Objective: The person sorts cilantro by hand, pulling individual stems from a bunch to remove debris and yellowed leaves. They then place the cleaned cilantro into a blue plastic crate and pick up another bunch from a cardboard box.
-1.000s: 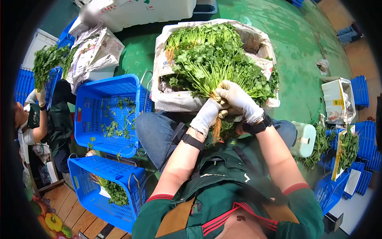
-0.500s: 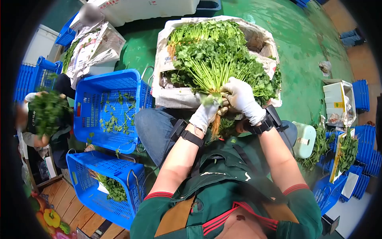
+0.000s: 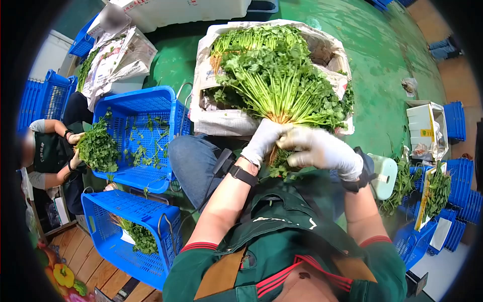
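A big leafy bunch of cilantro [image 3: 282, 90] fans out away from me, its stems drawn together toward the root end. My left hand [image 3: 266, 138], in a white glove, is closed around the base of those stems. Brown roots hang below that grip, partly hidden by the hands. My right hand [image 3: 322, 151], also gloved and a little blurred, is just right of the root end with thumb and fingers apart. Behind the bunch stands a newspaper-lined box [image 3: 226, 123] holding more cilantro.
At left are a blue crate [image 3: 133, 181] with loose sprigs and another blue crate [image 3: 126, 267] holding a bunch. A co-worker [image 3: 48, 151] there holds cilantro in both hands. A pale green container [image 3: 385, 176] stands by my right knee; stacked blue crates [image 3: 458, 176] are far right.
My right hand has come off the stems and moved right and down, its fingers spreading. My left hand keeps its grip. The co-worker's bunch has moved right, over the crate's edge.
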`<state>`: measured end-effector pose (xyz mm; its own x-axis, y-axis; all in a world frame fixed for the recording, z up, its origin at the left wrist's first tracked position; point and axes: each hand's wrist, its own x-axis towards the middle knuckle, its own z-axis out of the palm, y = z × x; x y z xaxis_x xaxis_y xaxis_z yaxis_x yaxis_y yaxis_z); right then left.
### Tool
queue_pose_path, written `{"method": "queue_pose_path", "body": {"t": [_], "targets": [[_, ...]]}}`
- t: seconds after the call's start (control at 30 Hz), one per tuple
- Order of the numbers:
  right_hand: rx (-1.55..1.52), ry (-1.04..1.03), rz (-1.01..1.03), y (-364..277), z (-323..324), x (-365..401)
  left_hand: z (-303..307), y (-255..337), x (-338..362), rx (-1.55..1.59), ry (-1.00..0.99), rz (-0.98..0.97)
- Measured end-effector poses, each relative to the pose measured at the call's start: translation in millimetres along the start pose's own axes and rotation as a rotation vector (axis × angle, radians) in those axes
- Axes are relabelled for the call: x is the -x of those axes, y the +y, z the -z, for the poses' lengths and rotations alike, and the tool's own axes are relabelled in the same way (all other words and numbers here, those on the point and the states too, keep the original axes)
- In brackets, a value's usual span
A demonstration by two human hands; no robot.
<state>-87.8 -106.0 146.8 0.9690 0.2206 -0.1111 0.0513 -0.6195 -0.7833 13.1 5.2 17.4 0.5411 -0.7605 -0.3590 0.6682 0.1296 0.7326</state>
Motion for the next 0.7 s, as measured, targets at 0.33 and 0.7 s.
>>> {"method": "queue_pose_path", "body": {"t": [0.33, 0.7], "targets": [[-0.138, 0.688, -0.077, 77.9, -43.9, -42.0, 9.8, 4.2, 2.4, -0.036, -0.074, 0.124], [-0.127, 0.886, -0.120, 88.3, -50.4, -37.7, 13.8, 2.8, 1.5, 0.038, -0.094, 0.237]]}}
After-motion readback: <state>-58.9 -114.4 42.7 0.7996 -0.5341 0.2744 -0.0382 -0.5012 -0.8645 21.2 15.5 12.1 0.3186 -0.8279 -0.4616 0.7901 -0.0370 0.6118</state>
